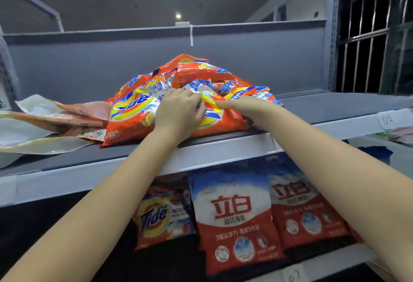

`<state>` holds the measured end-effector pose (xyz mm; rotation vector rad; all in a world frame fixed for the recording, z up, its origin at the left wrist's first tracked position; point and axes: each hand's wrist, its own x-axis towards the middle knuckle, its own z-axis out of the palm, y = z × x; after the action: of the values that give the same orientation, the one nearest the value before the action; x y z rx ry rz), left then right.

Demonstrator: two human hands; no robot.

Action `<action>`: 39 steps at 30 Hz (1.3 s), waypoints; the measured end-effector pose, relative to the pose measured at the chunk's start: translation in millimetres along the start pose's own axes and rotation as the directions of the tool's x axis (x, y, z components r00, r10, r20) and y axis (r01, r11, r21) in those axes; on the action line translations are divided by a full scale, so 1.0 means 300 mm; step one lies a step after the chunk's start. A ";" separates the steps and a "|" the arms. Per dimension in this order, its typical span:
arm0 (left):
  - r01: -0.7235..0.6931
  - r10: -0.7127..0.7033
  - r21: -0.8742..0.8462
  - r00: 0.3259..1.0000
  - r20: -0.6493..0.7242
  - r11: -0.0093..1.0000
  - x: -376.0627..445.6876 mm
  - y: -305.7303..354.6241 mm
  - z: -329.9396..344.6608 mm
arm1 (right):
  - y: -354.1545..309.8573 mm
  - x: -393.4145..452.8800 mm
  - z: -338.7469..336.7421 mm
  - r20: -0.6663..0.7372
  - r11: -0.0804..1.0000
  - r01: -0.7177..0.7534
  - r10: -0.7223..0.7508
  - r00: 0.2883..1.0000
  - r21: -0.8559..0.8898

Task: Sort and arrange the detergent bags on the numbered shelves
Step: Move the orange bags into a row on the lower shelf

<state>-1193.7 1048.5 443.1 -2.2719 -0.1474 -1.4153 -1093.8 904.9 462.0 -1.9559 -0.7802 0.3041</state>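
Dim overall, lit by one small ceiling lamp [178, 15] far above both hands; glare on glossy orange bags [178, 93] at the fingers, deep shadow below, soft blur throughout, wide-angle bending at edges

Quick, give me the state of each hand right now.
Left hand: fingers curled, gripping the orange Tide bags piled on the upper shelf.
Right hand: on the same pile, fingers pushed into the bags; grip cannot be told.

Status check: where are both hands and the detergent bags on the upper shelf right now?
Left hand and right hand both gripping the orange Tide bags piled on the upper shelf. Flat pale bags lie beside the pile, left. Nothing blocking.
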 end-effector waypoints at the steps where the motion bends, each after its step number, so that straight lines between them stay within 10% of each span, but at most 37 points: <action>1: 0.007 -0.007 -0.006 1.000 -0.006 1.000 0.006 -0.001 0.003 | 0.003 0.016 -0.001 0.036 0.998 0.002 -0.005 0.999 0.066; 11: 0.070 -0.068 -0.193 0.997 0.021 0.979 -0.020 -0.004 -0.030 | 0.043 0.011 0.010 -0.122 0.881 0.186 -0.148 0.982 0.435; 20: 0.415 -0.302 -0.327 0.889 0.344 0.849 -0.027 0.156 -0.082 | 0.226 -0.173 -0.190 -0.364 0.711 0.425 -0.250 0.897 0.560; 23: 0.556 -0.404 -0.528 0.830 0.383 0.642 -0.012 0.269 -0.127 | 0.290 -0.267 -0.223 -0.408 0.660 0.500 -0.305 0.860 0.560; 29: 0.722 -0.459 -0.657 0.519 0.721 -0.216 -0.097 0.419 -0.221 | 0.431 -0.484 -0.183 -0.348 0.500 0.483 -0.342 0.873 0.719; 39: 0.775 -0.602 -0.524 0.241 0.761 -0.353 -0.589 0.494 -0.388 | 0.704 -0.653 0.168 0.113 0.556 0.018 -0.200 0.973 0.831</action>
<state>-1324.0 892.3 283.9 -3.5513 -1.5969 -2.3356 -1185.8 747.3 233.7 -0.9638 -0.6925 0.6652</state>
